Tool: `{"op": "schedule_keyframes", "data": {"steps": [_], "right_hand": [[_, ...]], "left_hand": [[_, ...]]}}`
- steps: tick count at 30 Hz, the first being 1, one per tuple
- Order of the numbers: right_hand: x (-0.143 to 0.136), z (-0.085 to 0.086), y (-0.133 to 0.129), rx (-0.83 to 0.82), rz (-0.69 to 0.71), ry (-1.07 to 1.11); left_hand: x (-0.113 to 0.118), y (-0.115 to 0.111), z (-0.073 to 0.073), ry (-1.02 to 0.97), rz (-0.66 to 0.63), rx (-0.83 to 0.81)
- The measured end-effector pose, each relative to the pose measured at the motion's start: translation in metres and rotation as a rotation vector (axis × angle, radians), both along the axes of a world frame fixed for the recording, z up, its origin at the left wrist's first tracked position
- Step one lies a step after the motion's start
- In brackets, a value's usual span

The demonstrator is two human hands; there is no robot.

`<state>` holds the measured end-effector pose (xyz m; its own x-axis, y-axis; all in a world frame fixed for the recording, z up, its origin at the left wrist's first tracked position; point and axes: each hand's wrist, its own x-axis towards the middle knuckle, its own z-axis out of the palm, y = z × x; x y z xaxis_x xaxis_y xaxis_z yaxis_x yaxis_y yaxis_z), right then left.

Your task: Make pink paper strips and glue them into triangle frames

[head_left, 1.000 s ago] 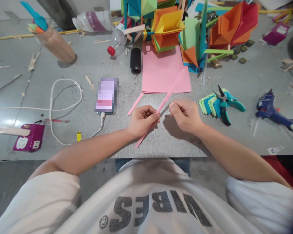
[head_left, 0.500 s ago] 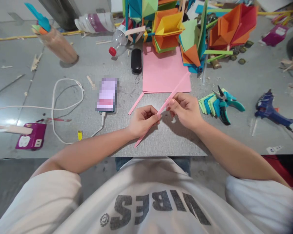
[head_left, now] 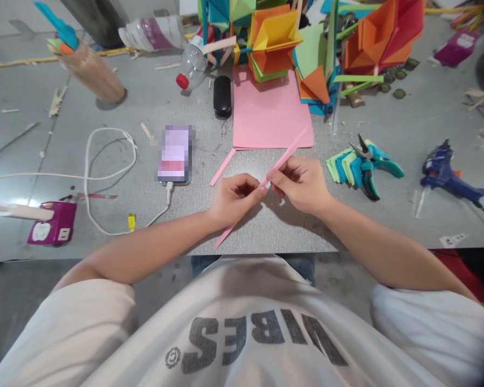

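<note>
Between my two hands runs a long, narrow pink paper strip [head_left: 291, 150], slanting from lower left to upper right. My left hand [head_left: 236, 200] pinches it near the middle, thumb on top, and its lower end sticks out under that hand. Close beside, my right hand [head_left: 300, 184] grips the same strip between thumb and fingers, the fingertips of both hands almost meeting. A second, shorter pink strip [head_left: 223, 167] lies on the table left of the hands. Beyond them is a stack of pink paper sheets [head_left: 272, 118], whose front edge the held strip's upper end overlaps in view.
Pliers [head_left: 369, 169] rest on folded green and blue paper pieces [head_left: 342, 164] to the right. Farther right lies a blue glue gun [head_left: 447, 174]. A phone [head_left: 175, 153] with a white cable is at left. Folded coloured paper shapes [head_left: 274, 37] stand at the back beside a plastic bottle [head_left: 191, 67].
My right hand has slid down the strip toward my left hand, so their fingertips are closer. The strip's lower end reaches slightly farther left. The whole view has shifted a little.
</note>
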<state>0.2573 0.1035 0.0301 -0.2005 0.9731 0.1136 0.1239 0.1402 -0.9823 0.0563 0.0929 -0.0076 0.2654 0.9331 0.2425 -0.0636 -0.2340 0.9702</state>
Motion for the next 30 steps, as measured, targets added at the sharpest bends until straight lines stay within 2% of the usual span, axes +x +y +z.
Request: {"op": "schedule_keyframes", "data": {"steps": [4, 7, 11, 12, 14, 19, 25, 30], "right_hand": [[0.001, 0.0, 0.0, -0.019, 0.025, -0.007], [0.002, 0.0, 0.001, -0.026, 0.026, -0.009], [0.004, 0.0, 0.004, -0.026, 0.033, 0.048], [0.004, 0.0, 0.004, -0.026, 0.038, 0.059], [0.005, 0.0, 0.005, -0.031, 0.043, 0.064], [0.005, -0.002, 0.007, -0.033, 0.035, 0.074], [0.006, -0.003, 0.01, -0.025, 0.011, 0.072], [0.007, -0.002, 0.011, -0.037, 0.005, 0.045]], "left_hand": [[-0.001, -0.003, 0.001, 0.016, -0.019, 0.007], [-0.002, 0.002, 0.003, -0.002, -0.004, -0.081], [-0.003, 0.018, 0.002, -0.135, 0.257, -0.245], [-0.003, 0.021, 0.001, -0.157, 0.289, -0.257], [-0.003, 0.023, 0.0, -0.165, 0.267, -0.246], [-0.004, 0.016, 0.002, -0.111, 0.092, -0.18], [-0.005, 0.016, 0.004, -0.119, 0.088, -0.156], [-0.006, 0.014, 0.004, -0.051, 0.09, -0.102]]}}
